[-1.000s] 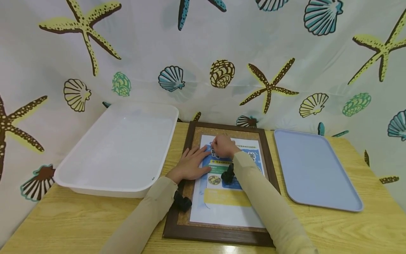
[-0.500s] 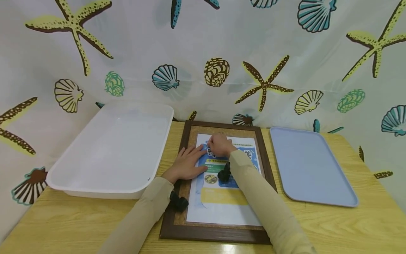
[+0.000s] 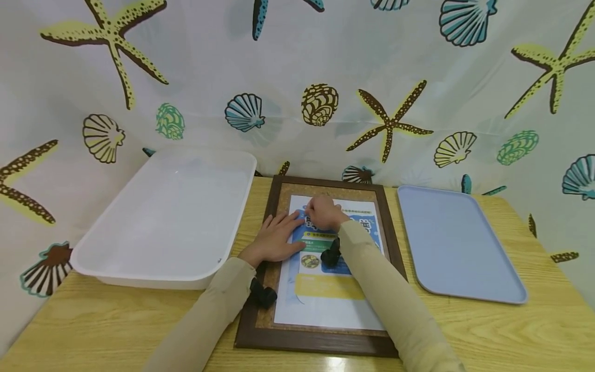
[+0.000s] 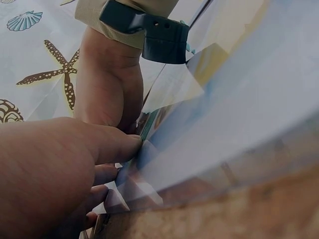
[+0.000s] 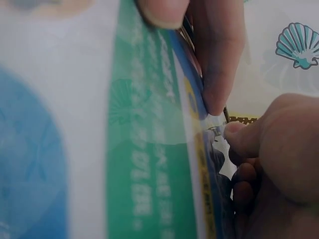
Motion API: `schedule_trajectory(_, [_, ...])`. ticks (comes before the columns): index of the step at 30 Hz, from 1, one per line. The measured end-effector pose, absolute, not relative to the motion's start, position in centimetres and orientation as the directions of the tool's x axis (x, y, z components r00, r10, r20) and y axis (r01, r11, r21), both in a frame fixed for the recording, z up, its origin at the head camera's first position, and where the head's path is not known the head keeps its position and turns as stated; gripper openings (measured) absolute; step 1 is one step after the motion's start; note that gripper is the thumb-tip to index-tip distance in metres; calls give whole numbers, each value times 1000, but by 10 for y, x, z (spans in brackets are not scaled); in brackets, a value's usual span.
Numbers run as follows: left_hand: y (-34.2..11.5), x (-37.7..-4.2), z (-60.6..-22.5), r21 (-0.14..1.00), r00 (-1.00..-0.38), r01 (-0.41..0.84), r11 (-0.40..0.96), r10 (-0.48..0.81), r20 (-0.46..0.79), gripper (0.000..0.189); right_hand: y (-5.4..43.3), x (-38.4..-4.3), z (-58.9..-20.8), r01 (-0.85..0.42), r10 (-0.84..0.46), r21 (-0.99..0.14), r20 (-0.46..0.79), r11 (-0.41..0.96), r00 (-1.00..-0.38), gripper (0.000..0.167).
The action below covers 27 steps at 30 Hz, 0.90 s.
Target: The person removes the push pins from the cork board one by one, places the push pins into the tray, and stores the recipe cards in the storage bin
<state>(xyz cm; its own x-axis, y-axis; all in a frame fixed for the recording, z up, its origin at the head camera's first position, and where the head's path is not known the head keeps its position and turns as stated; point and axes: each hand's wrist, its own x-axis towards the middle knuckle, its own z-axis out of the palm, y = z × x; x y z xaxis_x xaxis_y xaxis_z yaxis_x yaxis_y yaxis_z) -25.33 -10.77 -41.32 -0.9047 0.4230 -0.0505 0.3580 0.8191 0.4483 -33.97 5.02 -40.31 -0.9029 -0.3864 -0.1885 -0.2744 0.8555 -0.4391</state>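
A printed poster (image 3: 325, 312) lies on a cork board (image 3: 358, 194) with a dark brown wooden frame (image 3: 316, 342). My left hand (image 3: 273, 240) rests on the poster's upper left, fingers spread and straight, thumb pointing across the sheet. Just beyond its fingertips, my right hand (image 3: 324, 213) is at the upper part of the poster with its fingers curled. In the right wrist view, the right thumb and fingers pinch a small clear push pin (image 5: 215, 131) against the sheet. Most of the pin is hidden by the fingers. The poster looks glossy in the left wrist view.
A deep white basin (image 3: 172, 217) stands left of the board. On the right lies a shallow pale blue tray (image 3: 460, 243). Both rest on a wooden table (image 3: 116, 320). A white curtain (image 3: 288, 62) with starfish and shells hangs behind.
The whole view has shifted slightly as the head moved. Both hands stay at the same places on the poster.
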Motion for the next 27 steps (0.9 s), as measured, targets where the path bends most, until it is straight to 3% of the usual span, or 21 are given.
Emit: schedule_trajectory(27, [-107,-254,-415,459,-913,333,824,403,-62,63,66,-333,-403,-293,-440,-603,-109,742,-891,19])
